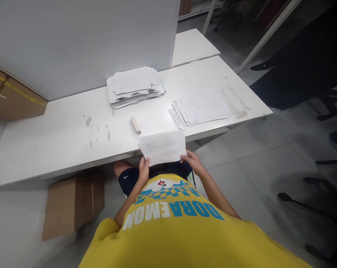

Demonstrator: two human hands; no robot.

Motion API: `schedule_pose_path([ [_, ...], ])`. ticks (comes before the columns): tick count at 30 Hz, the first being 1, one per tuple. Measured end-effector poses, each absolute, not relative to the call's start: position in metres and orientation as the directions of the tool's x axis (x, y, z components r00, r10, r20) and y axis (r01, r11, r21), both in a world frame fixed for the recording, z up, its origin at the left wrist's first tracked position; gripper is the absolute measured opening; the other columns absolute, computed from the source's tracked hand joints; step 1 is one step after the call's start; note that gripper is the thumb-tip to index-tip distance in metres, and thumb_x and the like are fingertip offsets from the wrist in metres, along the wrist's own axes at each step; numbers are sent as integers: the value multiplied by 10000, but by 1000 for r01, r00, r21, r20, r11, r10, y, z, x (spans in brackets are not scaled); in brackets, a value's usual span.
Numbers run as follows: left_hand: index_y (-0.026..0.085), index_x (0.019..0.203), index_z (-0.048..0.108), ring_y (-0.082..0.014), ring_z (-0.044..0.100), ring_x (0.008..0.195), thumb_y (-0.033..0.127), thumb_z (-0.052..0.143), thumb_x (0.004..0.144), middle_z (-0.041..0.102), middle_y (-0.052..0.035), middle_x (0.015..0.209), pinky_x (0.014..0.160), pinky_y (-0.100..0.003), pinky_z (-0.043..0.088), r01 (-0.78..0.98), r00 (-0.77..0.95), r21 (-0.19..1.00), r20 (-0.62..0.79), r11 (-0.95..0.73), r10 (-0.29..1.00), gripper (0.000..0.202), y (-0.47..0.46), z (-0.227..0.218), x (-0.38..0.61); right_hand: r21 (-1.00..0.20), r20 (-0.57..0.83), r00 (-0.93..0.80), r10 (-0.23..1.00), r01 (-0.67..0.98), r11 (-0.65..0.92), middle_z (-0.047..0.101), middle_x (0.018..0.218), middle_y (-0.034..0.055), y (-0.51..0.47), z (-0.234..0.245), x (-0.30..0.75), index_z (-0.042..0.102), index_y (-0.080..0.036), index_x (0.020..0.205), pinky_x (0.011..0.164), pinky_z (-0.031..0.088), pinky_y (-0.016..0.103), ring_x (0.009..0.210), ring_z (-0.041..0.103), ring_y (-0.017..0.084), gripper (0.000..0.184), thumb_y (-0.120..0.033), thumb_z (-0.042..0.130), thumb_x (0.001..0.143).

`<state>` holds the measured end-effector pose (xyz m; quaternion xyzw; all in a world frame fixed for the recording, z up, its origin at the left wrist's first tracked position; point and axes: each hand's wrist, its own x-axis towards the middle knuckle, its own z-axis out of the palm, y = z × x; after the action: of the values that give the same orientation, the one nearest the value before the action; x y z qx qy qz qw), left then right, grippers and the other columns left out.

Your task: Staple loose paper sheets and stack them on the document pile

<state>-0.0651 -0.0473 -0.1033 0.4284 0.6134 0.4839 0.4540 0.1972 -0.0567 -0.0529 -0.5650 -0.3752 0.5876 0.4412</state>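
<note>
A printed sheet of paper (163,147) is held up over my lap at the table's front edge. My left hand (143,169) grips its lower left corner, thumb on top. My right hand (192,159) pinches its lower right edge. Just beyond the sheet, a small cream stapler (135,125) lies on the white table (59,137). A thick, untidy stack of papers (135,87) sits at the back by the wall. A thinner, fanned pile of papers (200,108) lies to the right.
A white partition wall (82,41) rises behind the table. Cardboard boxes stand under the table (72,203) and at the far left (9,96). Dark chair legs (308,206) and a dark shape (302,67) occupy the tiled floor to the right.
</note>
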Motion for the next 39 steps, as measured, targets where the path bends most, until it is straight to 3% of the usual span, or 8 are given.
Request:
schedule_pose_path([
  [2,158,1073,632,-231,683,990,635,598,844,726,-116,1049,892,-360,540,-18,-157,974,-226,226,961,530,-48,-97,-61,-937,-345,42,938,-82,-340,657,641,-8,-56,-57,196,651,-183,852,607,459,301,579,593,156,423,-555,723,666],
  [9,141,755,656,-202,634,755,694,604,797,707,-74,772,695,-297,503,24,-290,969,-227,245,930,557,-53,-73,-62,-941,-336,46,941,-56,-334,520,462,-51,-61,-60,199,637,-199,760,495,355,271,451,469,123,408,-600,693,713],
  [14,174,730,590,-148,554,683,632,647,799,610,-4,695,651,-250,448,80,-223,984,-137,158,965,466,-56,-68,-65,-952,-304,75,950,-60,-300,520,469,-57,-66,-62,201,651,-206,833,487,361,268,458,461,124,408,-595,690,716],
  [18,193,652,482,-110,442,613,564,667,809,477,43,621,604,-223,373,189,-244,972,-89,138,966,444,-60,-68,-64,-945,-319,49,946,-90,-314,677,664,-2,-69,-59,205,679,-198,913,600,490,316,535,583,156,409,-554,703,713],
  [23,207,634,428,-113,381,606,585,625,823,391,52,600,587,-228,322,244,-299,963,-34,111,954,467,-56,-62,-55,-936,-341,11,940,-97,-338,752,859,41,-69,-59,210,709,-206,939,749,549,381,651,672,204,402,-537,707,711],
  [29,211,609,368,-110,346,602,573,609,835,339,56,594,578,-231,289,263,-352,959,-8,108,936,490,-59,-53,-53,-948,-302,-22,953,-101,-303,745,837,42,-65,-67,210,712,-209,943,786,545,380,809,688,242,414,-566,697,734],
  [33,206,621,400,-112,367,604,544,577,859,375,51,600,583,-233,298,208,-435,970,-26,129,900,450,-65,-50,-54,-960,-272,-67,960,-54,-275,722,752,50,-55,-63,204,706,-191,882,678,525,339,757,665,232,425,-597,687,760],
  [39,201,597,416,-119,396,606,428,569,872,401,46,586,596,-237,308,199,-491,970,-27,142,871,389,-54,-44,-51,-918,-327,-122,937,-192,-346,708,764,41,-36,-48,202,686,-189,969,506,470,292,590,620,181,435,-551,723,730],
])
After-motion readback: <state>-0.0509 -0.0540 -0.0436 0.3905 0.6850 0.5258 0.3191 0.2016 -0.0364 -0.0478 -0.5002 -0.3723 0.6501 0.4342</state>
